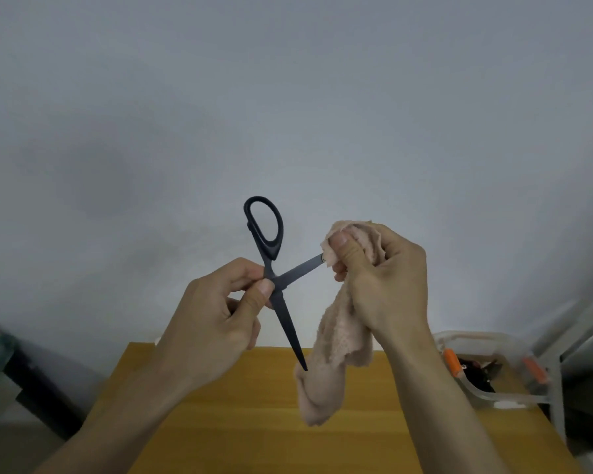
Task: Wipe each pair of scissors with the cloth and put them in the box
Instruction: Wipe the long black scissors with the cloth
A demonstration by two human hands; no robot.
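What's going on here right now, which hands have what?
A person holds a pair of black scissors, blades spread open, up over a wooden table. The left hand pinches them near the pivot. The right hand grips a pink cloth and pinches it around the tip of one blade. A clear box sits at the right, with something inside.

Left hand (216, 319) pinching black scissors (274, 268) at the pivot, blades spread, right hand (380, 278) gripping pink cloth (336, 340) around one blade tip, cloth hanging below the fingers, clear box (486, 367) on wooden table (254, 422)
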